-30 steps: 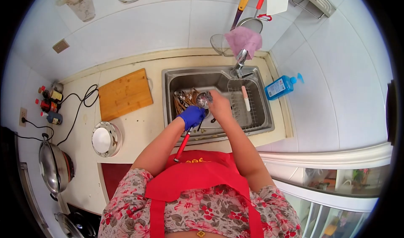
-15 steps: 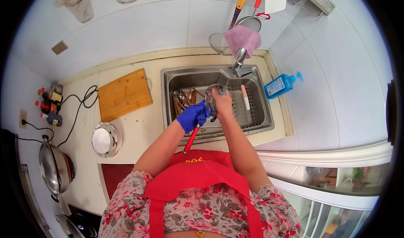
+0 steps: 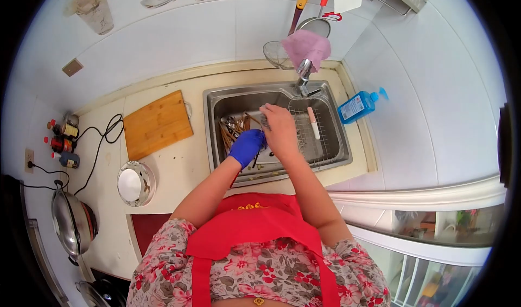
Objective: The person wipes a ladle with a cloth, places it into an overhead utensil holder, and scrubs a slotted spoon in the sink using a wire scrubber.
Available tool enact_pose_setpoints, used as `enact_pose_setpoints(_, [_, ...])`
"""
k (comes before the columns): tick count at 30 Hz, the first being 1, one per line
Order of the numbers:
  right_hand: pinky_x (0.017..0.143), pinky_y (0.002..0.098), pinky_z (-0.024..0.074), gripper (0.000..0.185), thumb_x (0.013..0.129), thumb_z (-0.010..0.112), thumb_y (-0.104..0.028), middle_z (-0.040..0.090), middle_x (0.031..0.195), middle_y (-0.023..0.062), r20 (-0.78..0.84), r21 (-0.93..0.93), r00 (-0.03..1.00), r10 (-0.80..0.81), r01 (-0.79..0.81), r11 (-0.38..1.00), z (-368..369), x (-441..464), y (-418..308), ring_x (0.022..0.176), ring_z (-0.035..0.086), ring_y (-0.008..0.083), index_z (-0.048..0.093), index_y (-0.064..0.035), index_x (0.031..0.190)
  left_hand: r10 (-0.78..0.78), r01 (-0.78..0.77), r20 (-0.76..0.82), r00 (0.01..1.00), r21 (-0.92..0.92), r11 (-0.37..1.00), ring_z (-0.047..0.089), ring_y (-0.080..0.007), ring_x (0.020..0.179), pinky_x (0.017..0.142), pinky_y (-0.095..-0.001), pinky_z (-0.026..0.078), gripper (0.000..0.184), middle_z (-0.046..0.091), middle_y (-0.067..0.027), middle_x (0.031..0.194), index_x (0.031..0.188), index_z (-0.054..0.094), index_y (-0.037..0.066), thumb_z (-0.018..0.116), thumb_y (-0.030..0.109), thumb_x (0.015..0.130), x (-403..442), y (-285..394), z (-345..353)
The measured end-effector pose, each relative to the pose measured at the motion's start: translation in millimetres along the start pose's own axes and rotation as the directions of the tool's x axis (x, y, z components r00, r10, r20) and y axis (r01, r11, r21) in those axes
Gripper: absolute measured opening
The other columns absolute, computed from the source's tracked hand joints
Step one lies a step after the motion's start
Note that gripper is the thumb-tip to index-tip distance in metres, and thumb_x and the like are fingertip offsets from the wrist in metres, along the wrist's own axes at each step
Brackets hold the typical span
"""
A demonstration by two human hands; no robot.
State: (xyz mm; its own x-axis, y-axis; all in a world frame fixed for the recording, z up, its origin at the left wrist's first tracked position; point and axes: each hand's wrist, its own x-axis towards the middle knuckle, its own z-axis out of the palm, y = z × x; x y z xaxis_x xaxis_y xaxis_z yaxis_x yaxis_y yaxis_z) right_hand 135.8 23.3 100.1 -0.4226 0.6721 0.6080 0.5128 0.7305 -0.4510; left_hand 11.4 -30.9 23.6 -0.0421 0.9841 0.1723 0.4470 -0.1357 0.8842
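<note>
My left hand [image 3: 247, 147], in a blue glove, is closed around a red-handled utensil [image 3: 236, 179] over the sink's left half. Most of that utensil is hidden by my hands and forearm. My bare right hand [image 3: 280, 128] is just to the right, its fingers bent over a grey, wiry-looking scrubber [image 3: 265, 121] that shows only in part. Below my hands, wooden chopsticks and metal cutlery [image 3: 233, 127] lie in the left part of the steel sink [image 3: 210, 98]. Light scraps lie on the sink bottom near the front.
A pink-handled knife [image 3: 313, 123] lies on the wire rack [image 3: 325, 149] in the sink. The faucet [image 3: 304, 76] has a pink cloth [image 3: 306, 49] over it. Blue soap bottle [image 3: 358, 107] stands right; cutting board [image 3: 157, 125] and stacked bowls [image 3: 133, 183] are left.
The red handle, which stuck out below my left hand, is now mostly behind my forearm. My right hand has turned palm down and shifted slightly left. The whole view has shifted a little.
</note>
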Motion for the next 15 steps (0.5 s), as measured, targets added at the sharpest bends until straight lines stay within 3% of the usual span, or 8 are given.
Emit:
enact_pose_setpoints(3, [0.083,0.0388,0.0424,0.029,0.077,0.060,-0.020,0.057,0.102,0.0161,0.201,0.035,0.928,0.314,-0.327,0.944,-2,11,-1,0.096,0.053,0.0329,0.056,-0.0013,0.099,-0.280,0.272,0.027,0.960,0.163,0.948,0.055,-0.0350,0.071,0.064,-0.0399,0.042,0.020,0.058,-0.0186,0.076,0.078,0.058,0.001,0.049,0.019,0.082,-3,42,-11])
enact_pose_setpoints(4, [0.083,0.0388,0.0424,0.029,0.077,0.060,-0.020,0.057,0.102,0.0161,0.202,0.038,0.928,0.314,-0.328,0.944,-1,17,12,0.096,0.053,0.0329,0.056,-0.0013,0.099,-0.282,0.274,0.026,0.959,0.166,0.947,0.055,-0.0350,0.071,0.064,-0.0399,0.042,0.020,0.058,-0.0186,0.076,0.078,0.058,0.001,0.049,0.019,0.082,-6,52,-15])
enact_pose_setpoints(6, [0.081,0.0390,0.0429,0.030,0.078,0.059,-0.025,0.059,0.097,0.0146,0.372,0.094,0.757,0.538,-0.607,0.789,15,21,54,0.093,0.054,0.0339,0.058,-0.0019,0.096,-0.309,0.298,0.076,0.948,0.135,0.945,0.054,-0.0375,0.073,0.064,-0.0415,0.041,0.019,0.058,-0.0201,0.077,0.079,0.059,0.003,0.050,0.020,0.080,-11,63,-19])
enact_pose_setpoints(7, [0.078,0.0396,0.0437,0.032,0.077,0.060,-0.029,0.061,0.091,0.0142,0.401,0.287,0.717,0.571,-0.690,0.665,17,22,51,0.091,0.055,0.0343,0.059,-0.0017,0.093,-0.310,0.298,0.075,0.948,0.136,0.945,0.054,-0.0375,0.073,0.064,-0.0415,0.041,0.019,0.058,-0.0201,0.077,0.079,0.059,0.003,0.050,0.020,0.080,-12,60,-19])
enact_pose_setpoints(8, [0.078,0.0396,0.0437,0.032,0.077,0.060,-0.029,0.061,0.091,0.0142,0.400,0.289,0.718,0.570,-0.688,0.665,18,18,47,0.091,0.055,0.0343,0.059,-0.0017,0.093,-0.290,0.276,0.073,0.954,0.161,0.948,0.054,-0.0373,0.074,0.065,-0.0415,0.042,0.020,0.058,-0.0200,0.078,0.080,0.059,0.003,0.050,0.021,0.079,-11,53,-17])
enact_pose_setpoints(10, [0.074,0.0348,0.0452,0.023,0.074,0.063,-0.022,0.061,0.091,0.0145,0.158,0.130,0.933,0.323,-0.344,0.930,15,5,20,0.085,0.057,0.0305,0.062,-0.0065,0.091,-0.266,0.251,0.064,0.962,0.181,0.951,0.055,-0.0371,0.075,0.066,-0.0414,0.043,0.020,0.059,-0.0200,0.078,0.081,0.060,0.003,0.050,0.021,0.079,-8,41,-15])
enact_pose_setpoints(11, [0.073,0.0362,0.0459,0.024,0.072,0.064,-0.022,0.061,0.091,0.0133,0.076,-0.068,0.995,0.069,-0.064,0.996,17,0,9,0.086,0.057,0.0293,0.062,-0.0071,0.090,-0.254,0.236,0.057,0.966,0.219,0.947,0.055,-0.0368,0.076,0.067,-0.0412,0.043,0.021,0.059,-0.0197,0.079,0.082,0.061,0.004,0.051,0.022,0.080,-8,36,-14])
enact_pose_setpoints(15, [0.069,0.0371,0.0468,0.023,0.071,0.063,-0.021,0.061,0.091,0.0132,0.296,-0.251,0.942,0.160,-0.085,0.964,13,-2,0,0.086,0.058,0.0276,0.062,-0.0054,0.088,-0.243,0.197,0.097,0.965,0.341,0.919,0.057,-0.0353,0.078,0.069,-0.0399,0.045,0.022,0.060,-0.0182,0.082,0.084,0.062,0.005,0.050,0.023,0.080,-13,37,-13])
